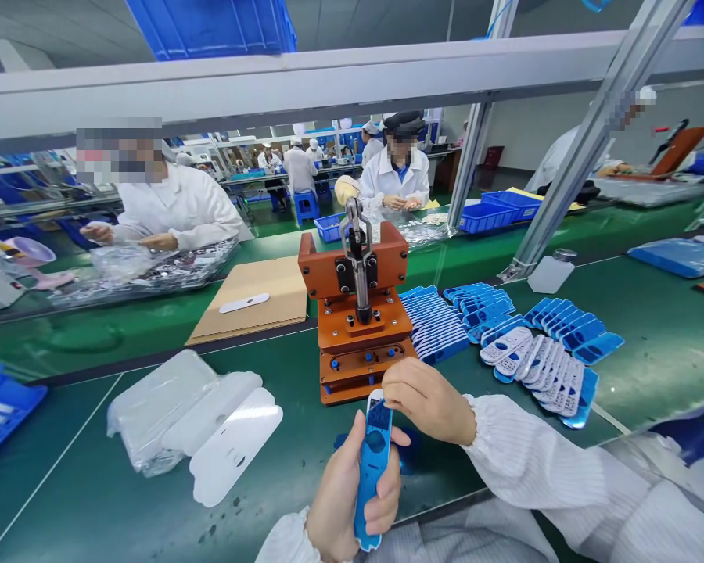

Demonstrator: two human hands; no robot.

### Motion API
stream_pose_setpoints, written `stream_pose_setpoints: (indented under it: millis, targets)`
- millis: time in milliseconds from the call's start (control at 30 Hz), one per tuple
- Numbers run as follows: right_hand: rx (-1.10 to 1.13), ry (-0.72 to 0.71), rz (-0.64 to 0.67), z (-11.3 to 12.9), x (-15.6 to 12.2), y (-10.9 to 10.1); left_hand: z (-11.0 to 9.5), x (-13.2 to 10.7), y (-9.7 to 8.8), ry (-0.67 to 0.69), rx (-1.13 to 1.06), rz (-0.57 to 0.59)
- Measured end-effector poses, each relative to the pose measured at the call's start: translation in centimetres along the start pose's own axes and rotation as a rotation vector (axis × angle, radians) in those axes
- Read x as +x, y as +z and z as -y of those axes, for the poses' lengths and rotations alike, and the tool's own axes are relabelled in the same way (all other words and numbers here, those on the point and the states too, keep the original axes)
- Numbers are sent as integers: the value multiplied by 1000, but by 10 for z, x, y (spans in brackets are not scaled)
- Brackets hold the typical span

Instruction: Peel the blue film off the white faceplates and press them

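My left hand (352,485) is wrapped round a long narrow panel with rounded ends, covered in shiny blue film (371,481). It looks like a remote-control faceplate with a dark round spot near its upper half. The fingers of my right hand (425,400) pinch at the panel's top corner, where a pale edge shows; whether they grip film or the panel itself I cannot tell. Just beyond both hands stands an orange clamping fixture (367,336) with a metal toggle lever (359,274). A dark blue piece (409,452) lies on the bench, partly hidden behind my hands.
Overlapping rows of blue panels (434,324) and white faceplates with holes (554,371) lie to the right. White sheets (235,450) and a plastic-wrapped stack (164,403) lie left. Cardboard (281,293) and a small white bottle (552,272) stand farther back. Co-workers sit across the bench.
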State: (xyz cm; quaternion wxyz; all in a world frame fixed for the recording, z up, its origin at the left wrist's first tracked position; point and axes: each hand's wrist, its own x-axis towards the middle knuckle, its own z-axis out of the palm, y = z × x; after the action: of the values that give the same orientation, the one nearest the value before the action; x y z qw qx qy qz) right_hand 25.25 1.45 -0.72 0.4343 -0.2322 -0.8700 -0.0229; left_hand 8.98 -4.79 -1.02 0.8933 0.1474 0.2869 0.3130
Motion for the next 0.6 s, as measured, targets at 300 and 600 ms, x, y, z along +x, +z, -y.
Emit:
stream_pose_setpoints:
  millis: [300,600]
  targets:
    - [52,-9,-22,23,-5,5,-10,-1,-5,167,-107,-89]
    - [250,205,-14,75,-28,20,-27,-9,-20,526,-249,-328]
